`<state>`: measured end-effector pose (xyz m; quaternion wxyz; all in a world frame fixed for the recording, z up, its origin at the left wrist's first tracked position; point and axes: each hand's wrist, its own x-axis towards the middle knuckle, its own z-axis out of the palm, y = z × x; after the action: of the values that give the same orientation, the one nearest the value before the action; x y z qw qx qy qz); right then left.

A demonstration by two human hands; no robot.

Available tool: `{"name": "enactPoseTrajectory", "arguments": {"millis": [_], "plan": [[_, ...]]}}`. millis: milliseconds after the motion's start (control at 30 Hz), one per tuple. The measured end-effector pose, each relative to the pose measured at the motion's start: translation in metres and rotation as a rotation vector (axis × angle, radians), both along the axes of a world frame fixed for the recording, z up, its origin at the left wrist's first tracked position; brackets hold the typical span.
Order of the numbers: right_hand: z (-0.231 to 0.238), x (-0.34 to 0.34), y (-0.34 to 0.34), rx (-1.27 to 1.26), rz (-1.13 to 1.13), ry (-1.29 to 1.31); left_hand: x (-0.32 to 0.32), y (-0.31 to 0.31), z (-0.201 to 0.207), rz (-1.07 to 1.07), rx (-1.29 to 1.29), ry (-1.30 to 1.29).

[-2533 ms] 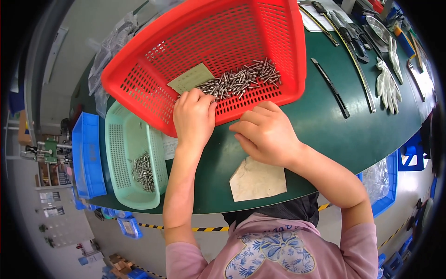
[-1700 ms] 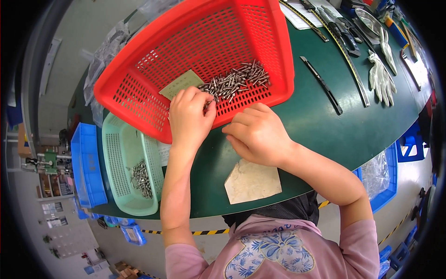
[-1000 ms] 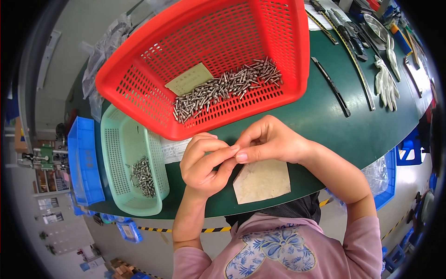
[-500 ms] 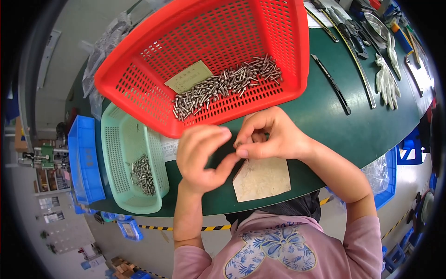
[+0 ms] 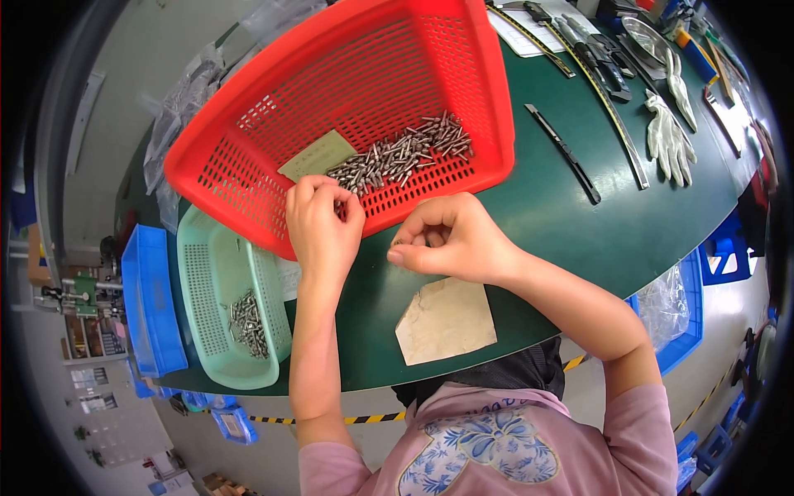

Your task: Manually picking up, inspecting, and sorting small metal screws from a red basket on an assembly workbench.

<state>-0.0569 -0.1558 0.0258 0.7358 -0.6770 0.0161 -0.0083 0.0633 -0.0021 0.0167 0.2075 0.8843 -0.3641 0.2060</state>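
My left hand (image 5: 324, 225) reaches over the near rim of the red perforated basket (image 5: 207, 124), at the left end of a heap of small metal pins (image 5: 405, 155). Its fingers curl down toward the thumb, and their tips are partly hidden. Apart from it, my right hand (image 5: 447, 238) hovers over the green table just outside the basket. Thumb and index finger are pinched there around something tiny that I cannot make out. Below the right hand lies a worn beige sheet (image 5: 447, 321) with a cut corner.
Left of my arm stands a pale green basket (image 5: 196, 289) holding more metal pins (image 5: 248, 324), beside a blue bin (image 5: 151, 298). A yellowish card (image 5: 317, 157) lies in the red basket. To the right are a slim black cutter (image 5: 564, 155), a tape measure blade (image 5: 600, 91) and white gloves (image 5: 668, 140).
My left hand has moved away from the right hand, up into the red basket by the pins. The right hand keeps its pinch. The whole view has shifted slightly.
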Motion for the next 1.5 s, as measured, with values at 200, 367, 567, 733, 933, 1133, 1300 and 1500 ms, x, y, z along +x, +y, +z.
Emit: {"name": "enactPoseTrajectory", "arguments": {"millis": [200,367,567,733,933,1133,1300,1500], "plan": [[-0.004,0.003,-0.002,0.26,-0.02,0.08,-0.048,0.007,0.012,-0.392,-0.415,0.166],[-0.006,0.002,0.001,0.338,0.107,0.125,-0.053,0.01,0.006,-0.42,-0.473,0.144],[-0.011,-0.002,0.005,0.274,0.129,0.103,-0.05,0.015,0.008,-0.584,-0.469,0.416],[-0.008,-0.003,0.002,0.188,0.161,0.093,-0.052,0.022,0.0,-0.585,-0.582,0.55],[0.002,-0.003,-0.004,0.075,0.171,0.063,-0.055,0.024,0.002,-0.554,-0.589,0.525],[-0.004,-0.005,-0.002,0.098,0.173,0.037,-0.059,0.018,-0.006,-0.617,-0.763,0.556],[0.001,-0.006,-0.002,0.147,0.204,0.068,-0.063,0.018,-0.004,-0.602,-0.77,0.564],[-0.008,-0.006,-0.001,0.223,0.271,0.053,-0.067,0.015,-0.008,-0.624,-0.799,0.462]]}}
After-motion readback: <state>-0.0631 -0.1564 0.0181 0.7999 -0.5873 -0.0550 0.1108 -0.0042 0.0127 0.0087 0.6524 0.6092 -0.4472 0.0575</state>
